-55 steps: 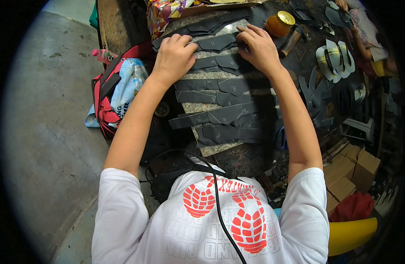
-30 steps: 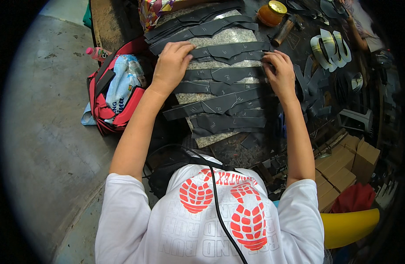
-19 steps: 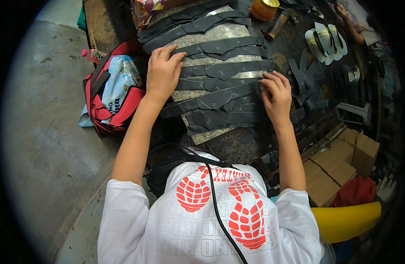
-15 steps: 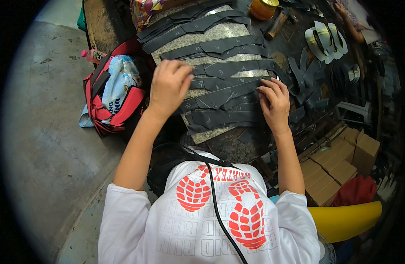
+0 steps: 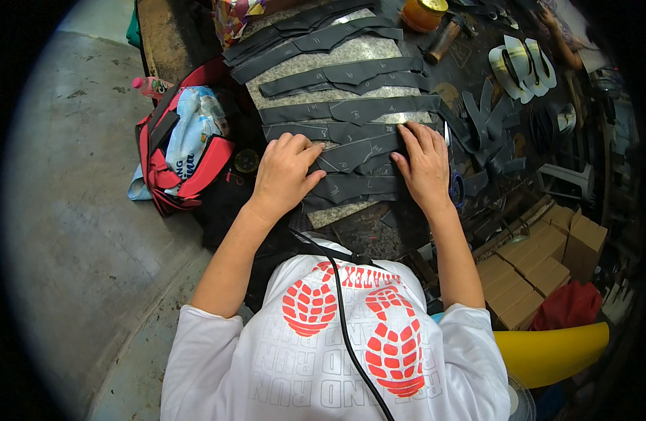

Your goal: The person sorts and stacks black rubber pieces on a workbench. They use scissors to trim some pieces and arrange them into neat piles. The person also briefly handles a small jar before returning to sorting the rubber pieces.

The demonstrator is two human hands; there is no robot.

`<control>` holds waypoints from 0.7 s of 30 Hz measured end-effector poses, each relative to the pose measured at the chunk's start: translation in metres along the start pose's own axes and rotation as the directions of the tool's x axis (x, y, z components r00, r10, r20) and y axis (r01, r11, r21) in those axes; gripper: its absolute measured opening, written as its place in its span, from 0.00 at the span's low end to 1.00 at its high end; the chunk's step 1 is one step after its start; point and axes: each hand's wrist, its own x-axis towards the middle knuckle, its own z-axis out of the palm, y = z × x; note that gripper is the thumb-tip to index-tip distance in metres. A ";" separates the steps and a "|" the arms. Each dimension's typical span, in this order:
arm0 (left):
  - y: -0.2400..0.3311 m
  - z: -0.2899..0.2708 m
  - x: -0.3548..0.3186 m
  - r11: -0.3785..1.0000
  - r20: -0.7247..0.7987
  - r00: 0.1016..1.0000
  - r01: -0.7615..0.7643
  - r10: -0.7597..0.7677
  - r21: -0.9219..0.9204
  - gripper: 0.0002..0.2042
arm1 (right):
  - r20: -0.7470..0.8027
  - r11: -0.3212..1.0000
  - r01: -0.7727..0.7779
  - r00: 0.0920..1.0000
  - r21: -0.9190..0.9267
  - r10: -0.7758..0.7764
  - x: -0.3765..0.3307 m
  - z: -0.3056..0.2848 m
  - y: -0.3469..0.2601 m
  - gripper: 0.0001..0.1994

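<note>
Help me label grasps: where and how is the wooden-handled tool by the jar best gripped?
Probably around the middle of its wooden handle, the right hand coming from the near side: the free end points that way, and the dark head lies farther off.

This is a workshop: marked dark strips [image 5: 351, 111], a hammer [image 5: 443, 42] and blue-handled scissors [image 5: 453, 185] crowd its dark tabletop [image 5: 372, 235].

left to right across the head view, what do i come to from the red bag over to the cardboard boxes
Red bag → left hand → dark marked strip where it shows between the hands → right hand → blue handle loop → cardboard boxes.
</note>
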 end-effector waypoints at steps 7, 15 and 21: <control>0.002 -0.010 0.003 0.998 0.039 0.998 -0.055 0.056 -0.027 0.20 | 0.012 0.997 -0.012 1.000 0.081 0.011 0.000 -0.007 0.006 0.29; -0.031 0.019 0.084 0.982 -0.203 0.972 -0.083 0.117 0.169 0.26 | -0.117 0.987 -0.050 0.991 0.155 0.069 0.013 0.005 0.011 0.27; -0.037 0.049 0.096 0.920 -0.012 0.995 -0.083 0.094 0.382 0.28 | -0.151 0.996 0.048 0.988 0.078 -0.036 0.062 0.021 0.031 0.29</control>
